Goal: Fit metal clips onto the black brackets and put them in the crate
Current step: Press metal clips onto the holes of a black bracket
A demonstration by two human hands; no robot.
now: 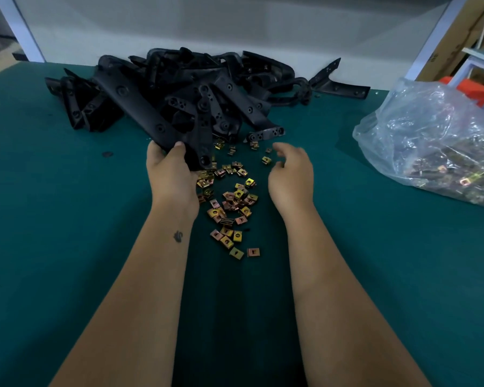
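Note:
A heap of black plastic brackets [207, 88] lies at the back of the green table. My left hand [171, 174] grips the near end of one long black bracket [140, 107] that slopes up into the heap. Several loose gold metal clips [232, 199] are scattered on the table between my hands. My right hand [291, 174] hovers over the clips' right edge with its fingers loosely curled; whether it pinches a clip I cannot tell. No crate is in view.
A clear plastic bag [430, 141] full of more clips sits at the right. The green table [67, 219] ends at a white wall behind the heap. Cardboard boxes [458, 37] and an orange object [475, 90] stand beyond the right edge.

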